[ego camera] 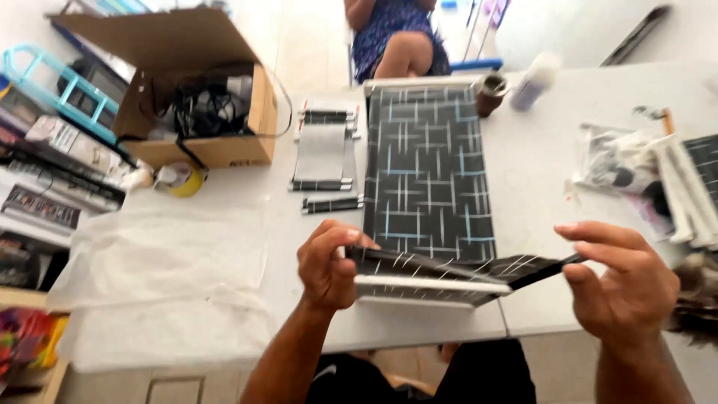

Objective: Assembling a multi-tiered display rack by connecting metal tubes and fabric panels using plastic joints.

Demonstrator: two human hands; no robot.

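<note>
Both hands work at the near edge of the desk (419,329); the left hand (327,263) is closed, fingers and thumb clamped on the left end of a folded flap of dark patterned sheet (430,179), and the right hand (624,283) pinches the flap's right tip between thumb and forefinger, the other fingers loosely curled; the two hands stand well apart, one at each end of the flap. That sheet is black with thin white and light-blue dashes; it lies flat from the far edge of the desk down to the near edge, and its near end is turned up over a white strip (430,284) that shows along the fold.

Just left of the sheet, toward the far edge, lie a grey panel (320,153) with dark banded ends and a pair of short dark bars (333,203); further left a clear plastic wrap (161,262) covers the near left corner. A yellow tape roll (182,179) sits in front of an open cardboard box (217,105) holding black cables at the far left corner. Beyond the sheet's far right corner stand a small brown cup (491,91) and a pale bottle (535,81); at the right edge lie white rods (684,191) on a plastic bag. Another person (396,37) in a blue patterned dress sits past the far edge.
</note>
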